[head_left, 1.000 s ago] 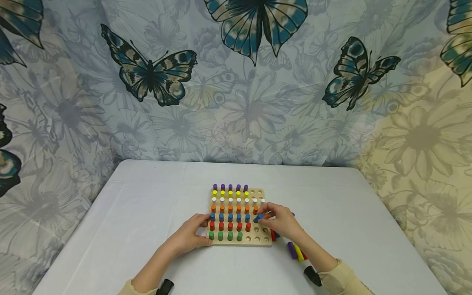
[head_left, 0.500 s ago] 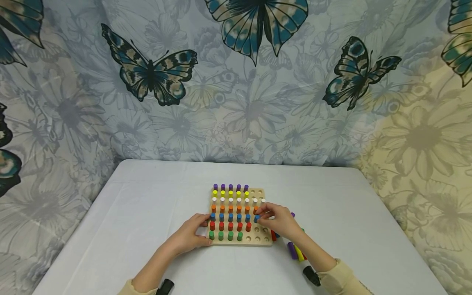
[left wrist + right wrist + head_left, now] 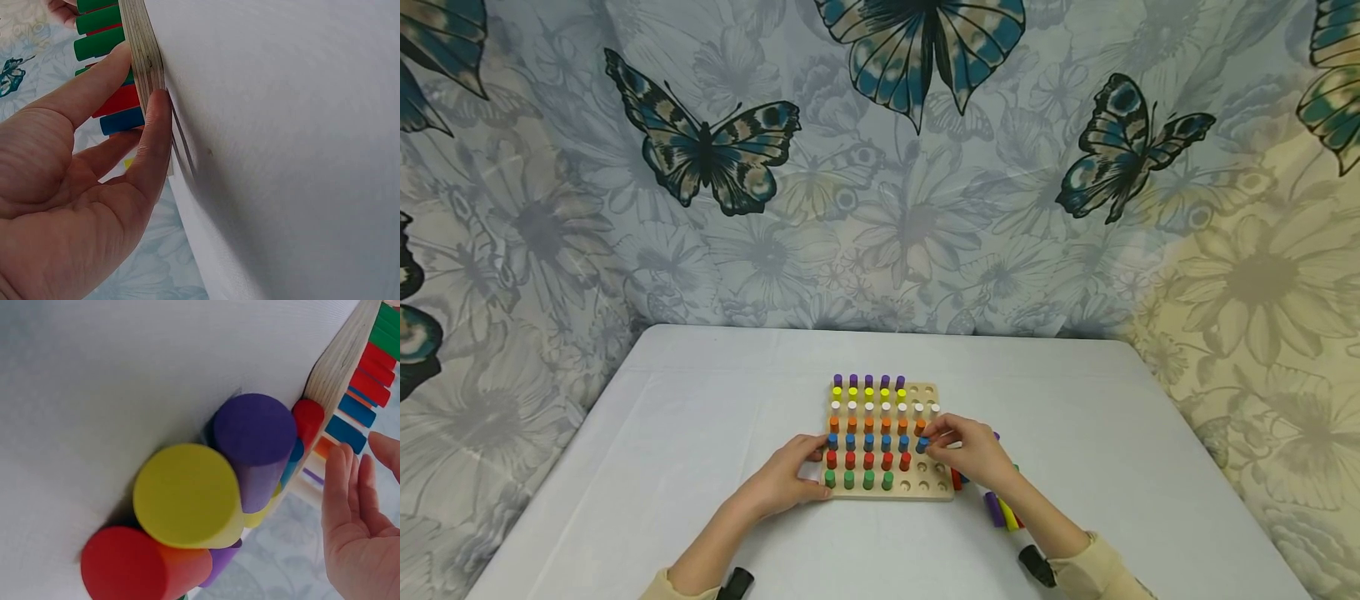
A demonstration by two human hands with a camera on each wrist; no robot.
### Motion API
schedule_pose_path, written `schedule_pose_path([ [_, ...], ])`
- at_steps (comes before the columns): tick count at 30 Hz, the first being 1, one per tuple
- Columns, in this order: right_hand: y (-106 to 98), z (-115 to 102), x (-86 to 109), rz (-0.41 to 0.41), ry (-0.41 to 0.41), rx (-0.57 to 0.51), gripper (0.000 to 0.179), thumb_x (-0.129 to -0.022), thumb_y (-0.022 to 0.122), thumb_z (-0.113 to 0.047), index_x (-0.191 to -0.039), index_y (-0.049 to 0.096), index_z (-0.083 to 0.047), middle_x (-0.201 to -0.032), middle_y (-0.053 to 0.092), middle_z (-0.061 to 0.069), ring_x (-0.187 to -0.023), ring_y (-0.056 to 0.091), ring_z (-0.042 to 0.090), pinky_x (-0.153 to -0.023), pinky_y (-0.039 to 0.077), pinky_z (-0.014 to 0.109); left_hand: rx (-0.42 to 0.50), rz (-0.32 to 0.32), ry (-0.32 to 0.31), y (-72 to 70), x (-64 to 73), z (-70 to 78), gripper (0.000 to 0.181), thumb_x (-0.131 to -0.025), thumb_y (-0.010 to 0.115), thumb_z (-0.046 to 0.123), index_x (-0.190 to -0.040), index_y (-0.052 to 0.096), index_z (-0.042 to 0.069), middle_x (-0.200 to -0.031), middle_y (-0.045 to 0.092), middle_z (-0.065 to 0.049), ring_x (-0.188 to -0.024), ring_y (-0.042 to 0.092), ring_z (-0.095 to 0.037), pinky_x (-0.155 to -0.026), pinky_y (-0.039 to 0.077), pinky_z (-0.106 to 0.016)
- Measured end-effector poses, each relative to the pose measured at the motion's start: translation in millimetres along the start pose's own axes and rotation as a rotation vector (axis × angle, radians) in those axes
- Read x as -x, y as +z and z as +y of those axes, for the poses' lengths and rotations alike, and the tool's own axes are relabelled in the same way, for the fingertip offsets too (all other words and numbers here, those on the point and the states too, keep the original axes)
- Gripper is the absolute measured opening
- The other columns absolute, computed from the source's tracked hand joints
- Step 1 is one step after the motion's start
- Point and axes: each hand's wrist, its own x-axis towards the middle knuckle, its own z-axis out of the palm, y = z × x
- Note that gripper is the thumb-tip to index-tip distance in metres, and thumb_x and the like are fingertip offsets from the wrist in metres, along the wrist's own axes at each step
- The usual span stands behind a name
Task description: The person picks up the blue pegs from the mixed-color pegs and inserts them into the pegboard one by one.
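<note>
A wooden pegboard point(image 3: 932, 477) bears rows of purple, yellow, white, orange, blue, red and green pegs. My left hand point(image 3: 786, 477) holds its left side, thumb at the near corner and fingers along the edge point(image 3: 142, 56). Over the right side, my right hand point(image 3: 973, 450) is at a blue peg point(image 3: 922, 445), which stands upright at the right end of the blue row. In the right wrist view, thumb and fingertips are spread apart around the outer end of that blue peg point(image 3: 345, 432), with no pinch on it. Bare holes show at the right of the red and green rows.
Loose pegs lie on the white table point(image 3: 700, 400) right of the board, among them a purple peg point(image 3: 993, 510), a yellow peg point(image 3: 1007, 514) and a red peg point(image 3: 957, 479). The right forearm partly hides them. A butterfly-patterned backdrop point(image 3: 880, 250) stands behind the table.
The blue peg was tilted in the right fingers, then came upright in the row's right end. The right fingers have since shifted slightly right. The left hand stays put.
</note>
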Motion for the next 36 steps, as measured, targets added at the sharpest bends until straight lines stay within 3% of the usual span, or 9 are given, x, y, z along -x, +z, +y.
schedule_pose_path([
  [22, -16, 5, 12.9, 0.060, 0.100, -0.002, 0.016, -0.085, 0.075, -0.011, -0.100, 0.069, -0.012, -0.093, 0.067, -0.005, -0.085, 0.062, 0.013, -0.070, 0.052, 0.025, 0.008, 0.003, 0.007, 0.8, 0.7, 1.2, 0.076, -0.077, 0.083, 0.016, -0.141, 0.046, -0.002, -0.132, 0.051, -0.013, -0.120, 0.052, -0.033, -0.097, 0.044, -0.050],
  [36, -25, 12, 22.0, 0.051, 0.120, -0.007, 0.018, -0.084, 0.075, -0.010, -0.100, 0.068, -0.008, -0.091, 0.066, 0.000, -0.078, 0.059, 0.014, -0.065, 0.050, 0.023, 0.001, 0.004, -0.012, 1.1, -0.1, 1.2, 0.077, -0.077, 0.084, 0.016, -0.141, 0.045, -0.002, -0.133, 0.052, -0.013, -0.119, 0.052, -0.032, -0.098, 0.044, -0.050],
])
